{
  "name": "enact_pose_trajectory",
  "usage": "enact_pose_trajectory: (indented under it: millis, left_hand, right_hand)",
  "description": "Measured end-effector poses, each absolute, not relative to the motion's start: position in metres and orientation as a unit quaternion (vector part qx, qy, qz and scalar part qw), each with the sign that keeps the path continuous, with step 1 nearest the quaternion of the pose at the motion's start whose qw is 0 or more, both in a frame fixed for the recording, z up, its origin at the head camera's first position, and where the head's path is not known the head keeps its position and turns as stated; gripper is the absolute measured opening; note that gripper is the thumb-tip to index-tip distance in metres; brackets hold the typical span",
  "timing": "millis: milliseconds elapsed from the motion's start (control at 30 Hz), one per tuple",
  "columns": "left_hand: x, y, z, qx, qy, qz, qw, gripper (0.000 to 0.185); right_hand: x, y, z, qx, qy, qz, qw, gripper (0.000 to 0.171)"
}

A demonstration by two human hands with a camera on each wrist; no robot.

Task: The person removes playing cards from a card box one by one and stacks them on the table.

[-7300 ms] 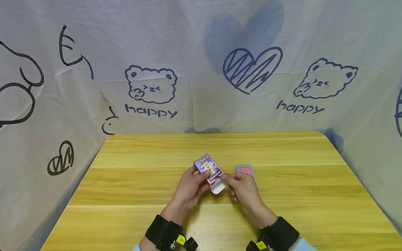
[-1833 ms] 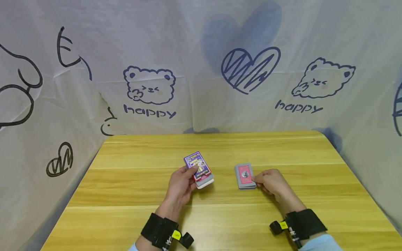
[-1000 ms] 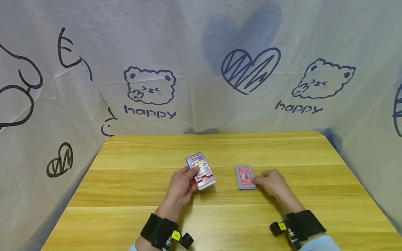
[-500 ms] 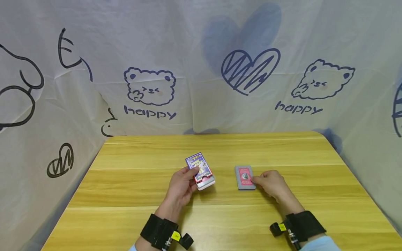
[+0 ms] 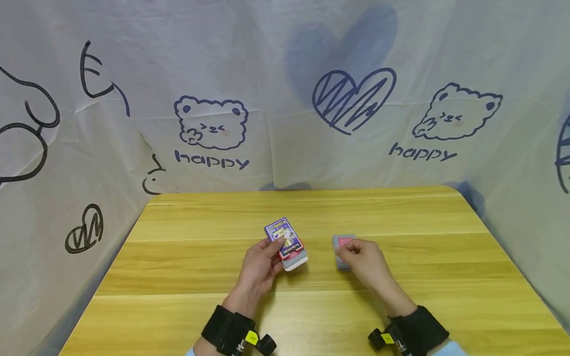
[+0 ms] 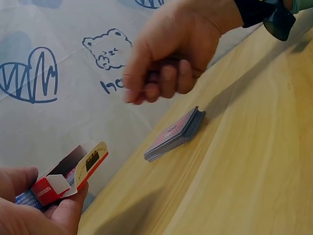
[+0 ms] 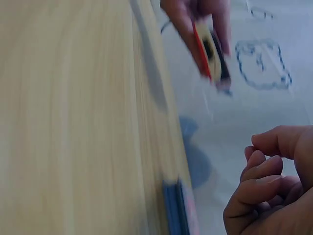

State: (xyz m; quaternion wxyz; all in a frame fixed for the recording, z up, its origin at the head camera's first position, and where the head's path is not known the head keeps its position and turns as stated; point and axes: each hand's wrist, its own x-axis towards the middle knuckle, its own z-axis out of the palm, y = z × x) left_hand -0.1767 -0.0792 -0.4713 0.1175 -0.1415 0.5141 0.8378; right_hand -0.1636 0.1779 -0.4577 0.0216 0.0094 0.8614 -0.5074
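A person's left hand (image 5: 262, 264) is gripping a card box (image 5: 287, 242) between thumb and fingers, holding it tilted just above the wooden table (image 5: 200, 306); the box's flap is hanging open, and the head view is showing red-backed cards inside its mouth. The right hand (image 5: 362, 259), fingers curled and seemingly holding nothing, is hovering just above a deck (image 6: 175, 134) of red-backed cards, which is lying flat on the table to the right of the box. A cloth (image 5: 285, 94) printed with bears and hearts is hanging behind.
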Motion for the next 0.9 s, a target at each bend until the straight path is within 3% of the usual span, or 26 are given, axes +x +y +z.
enact_pose_trajectory:
  millis: [300,567,900]
  left_hand:
    - [-0.175,-0.075,-0.473,-0.139,0.503,0.843,0.127,0.045]
    - [-0.171,-0.070,-0.472,-0.133,0.496,0.846,0.143,0.044]
    - [-0.168,-0.065,-0.469,-0.117,0.476,0.860,0.144,0.049]
  right_hand:
    - [-0.156,0.144,-0.455,-0.003,0.834,-0.550,0.037,0.014]
    - [-0.151,0.126,-0.459,0.017,0.782,-0.618,0.082,0.017]
    - [-0.148,0.123,-0.466,0.027,0.775,-0.626,0.082,0.014]
